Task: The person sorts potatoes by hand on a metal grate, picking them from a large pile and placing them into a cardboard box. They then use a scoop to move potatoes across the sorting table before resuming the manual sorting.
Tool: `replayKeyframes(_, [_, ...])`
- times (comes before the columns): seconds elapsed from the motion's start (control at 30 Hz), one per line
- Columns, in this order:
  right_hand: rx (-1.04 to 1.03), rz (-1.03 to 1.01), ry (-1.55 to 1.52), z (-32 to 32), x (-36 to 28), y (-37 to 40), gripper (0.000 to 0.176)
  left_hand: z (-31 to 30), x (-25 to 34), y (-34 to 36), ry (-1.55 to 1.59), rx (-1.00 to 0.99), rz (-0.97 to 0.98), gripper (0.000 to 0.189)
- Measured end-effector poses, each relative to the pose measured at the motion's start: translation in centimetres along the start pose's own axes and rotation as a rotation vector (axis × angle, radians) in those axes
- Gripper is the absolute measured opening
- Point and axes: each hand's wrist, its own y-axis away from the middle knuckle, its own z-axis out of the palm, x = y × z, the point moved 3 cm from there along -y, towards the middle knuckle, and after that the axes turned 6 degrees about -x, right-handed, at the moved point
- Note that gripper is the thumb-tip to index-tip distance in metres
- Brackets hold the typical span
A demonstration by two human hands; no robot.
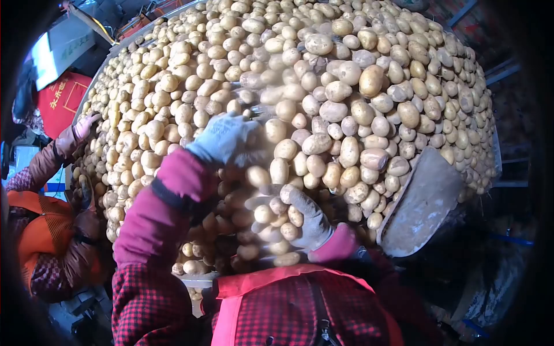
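Note:
A large heap of potatoes [173, 109] fills the middle of the view. My left hand [225, 137], in a pale glove, reaches over the heap with its fingers curled. Thin grey, metal-looking streaks [257, 108] show just beyond its fingertips, blurred by motion; I cannot tell what the hand grips. Lower down, my right hand [311, 218], in a grey glove, is cupped around several potatoes [278, 216], its thumb bent over them. Potatoes between and beside the two hands are smeared by motion.
A worn, scoop-like metal sheet [424, 202] leans on the heap at right. At left, another person in an orange vest [40, 228] has a hand [86, 126] at the heap's edge. A red bag [62, 101] with yellow lettering lies behind. A metal edge [196, 281] runs in front of me.

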Motion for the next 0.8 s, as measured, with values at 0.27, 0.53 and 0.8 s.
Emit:
replayKeyframes(0.27, [0.046,-0.174,-0.024,1.7,-0.8,1.0,0.042,0.8,4.1,11.8,-0.096,0.189,-0.18,0.024])
replayKeyframes(0.53, [0.317,-0.149,0.061,2.3,-1.3,2.7,0.039,-2.1,2.0,12.4,-0.084,0.098,-0.264,0.035])
replayKeyframes(0.8, [0.147,-0.164,0.027,-0.3,-1.1,2.9,0.038,0.6,-0.3,-1.9,0.204,0.191,-0.148,0.055])
